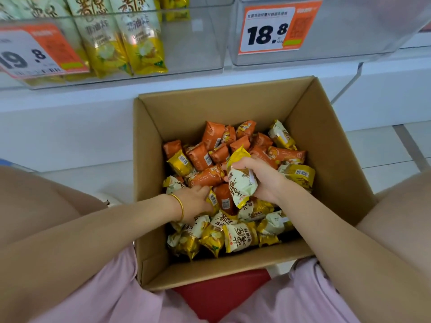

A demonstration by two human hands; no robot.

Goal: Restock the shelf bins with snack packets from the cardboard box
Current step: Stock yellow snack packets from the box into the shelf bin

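Observation:
An open cardboard box (331,141) stands on the floor between my knees, holding several yellow-and-cream snack packets (238,236) and orange snack packets (200,157). My right hand (263,178) grips a small bunch of yellow-and-cream packets (242,183) just above the pile. My left hand (196,203), with a gold bangle on the wrist, reaches into the pile and its fingers curl round a yellow packet (213,199) beside an orange one. Above the box, a clear shelf bin on the left (200,43) holds several upright yellow packets. The clear bin on the right (349,52) looks empty.
Orange price tags hang on the bin fronts, 19.8 (30,54) at left and 18.8 (275,29) at right. The white shelf base (70,127) runs behind the box. A red stool (221,292) sits under me, at the box's near wall.

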